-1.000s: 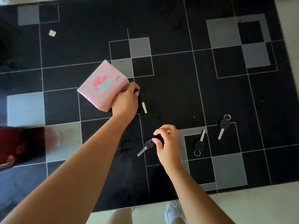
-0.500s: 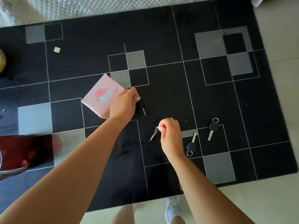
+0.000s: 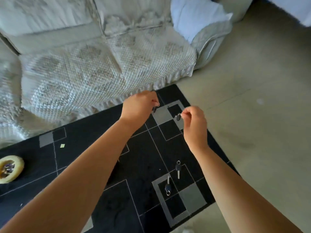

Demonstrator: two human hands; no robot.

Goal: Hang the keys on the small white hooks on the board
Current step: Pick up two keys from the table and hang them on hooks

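Black-headed metal keys (image 3: 178,117) hang blade-down, one pinched by its ring in each hand: left hand (image 3: 139,105), right hand (image 3: 193,121); no hook board visible.

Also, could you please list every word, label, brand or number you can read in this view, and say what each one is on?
None: no text can be read anywhere in this view.
The keys on the rug show no readable marking; they are too small.
The key in the left hand and the key in the right hand are mostly hidden.
The yellow round object at the left edge is blurred.
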